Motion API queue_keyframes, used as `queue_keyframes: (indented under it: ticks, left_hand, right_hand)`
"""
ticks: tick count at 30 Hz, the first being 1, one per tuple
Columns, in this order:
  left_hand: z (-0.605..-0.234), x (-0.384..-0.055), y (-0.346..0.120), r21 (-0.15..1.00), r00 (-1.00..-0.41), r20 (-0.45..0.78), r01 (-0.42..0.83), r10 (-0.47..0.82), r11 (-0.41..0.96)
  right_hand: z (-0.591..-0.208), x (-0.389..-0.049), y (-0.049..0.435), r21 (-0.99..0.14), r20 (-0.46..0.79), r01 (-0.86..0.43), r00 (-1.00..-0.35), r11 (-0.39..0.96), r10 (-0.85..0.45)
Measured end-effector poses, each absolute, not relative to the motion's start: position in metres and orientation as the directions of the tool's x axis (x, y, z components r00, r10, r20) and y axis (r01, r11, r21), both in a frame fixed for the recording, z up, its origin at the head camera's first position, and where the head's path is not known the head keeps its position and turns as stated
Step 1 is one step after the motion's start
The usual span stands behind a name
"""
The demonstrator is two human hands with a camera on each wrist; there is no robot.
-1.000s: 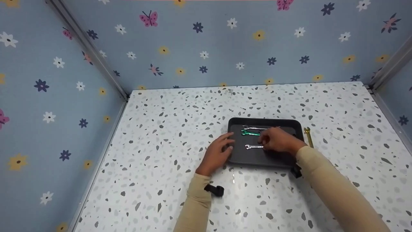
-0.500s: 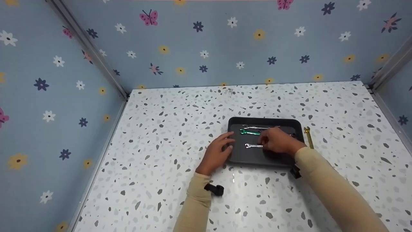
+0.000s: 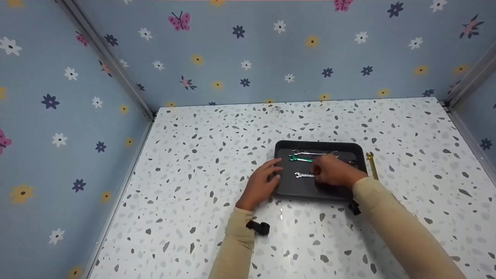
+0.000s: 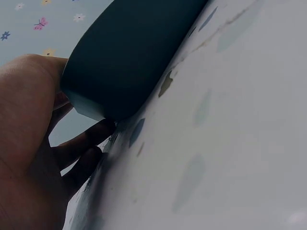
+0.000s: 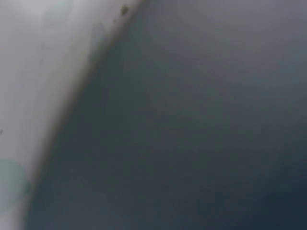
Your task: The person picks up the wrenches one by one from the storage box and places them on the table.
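A dark grey tray (image 3: pixel 306 193) lies on the speckled table, holding several small wrenches. My right hand (image 3: pixel 335 170) is over its middle, thumb and fingers pinching a small silver wrench (image 3: pixel 304 175) whose open end points left; the other end is hidden under the hand. Behind it lie a green wrench (image 3: pixel 298 158), partly covered by the fingers, and another silver wrench (image 3: pixel 310 152) along the back wall. My left hand (image 3: pixel 259 188) rests against the tray's left side, fingers extended. In the left wrist view, these fingers (image 4: pixel 86 141) touch the tray's outer wall (image 4: pixel 129 57).
Outside the tray, a gold wrench (image 3: pixel 372 166) lies on the table (image 3: pixel 205 174) close to the right wall of the tray. Patterned blue panels (image 3: pixel 267 50) stand behind and at the sides. The right wrist view is mostly filled by a blurred dark tray surface (image 5: pixel 192 134).
The green wrench has shifted slightly left and back. My right hand and the silver wrench in it have barely moved, and the left hand stays at the tray's side.
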State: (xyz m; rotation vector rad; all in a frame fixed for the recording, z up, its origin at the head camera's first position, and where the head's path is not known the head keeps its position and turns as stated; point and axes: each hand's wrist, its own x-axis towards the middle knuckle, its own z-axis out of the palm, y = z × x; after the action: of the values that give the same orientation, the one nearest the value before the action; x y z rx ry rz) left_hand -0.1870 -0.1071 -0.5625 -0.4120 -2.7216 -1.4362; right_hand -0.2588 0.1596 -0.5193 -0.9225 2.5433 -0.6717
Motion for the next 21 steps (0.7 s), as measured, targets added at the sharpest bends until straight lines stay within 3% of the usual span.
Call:
queue_keyframes:
  ticks: [21]
  left_hand:
    - [-0.563,-0.187,-0.108,0.796,-0.96,0.161,0.262,0.227,0.545]
  right_hand:
    - [-0.527,-0.261,0.164,-0.644,-0.158,-0.426,-0.739,0.636,-0.655]
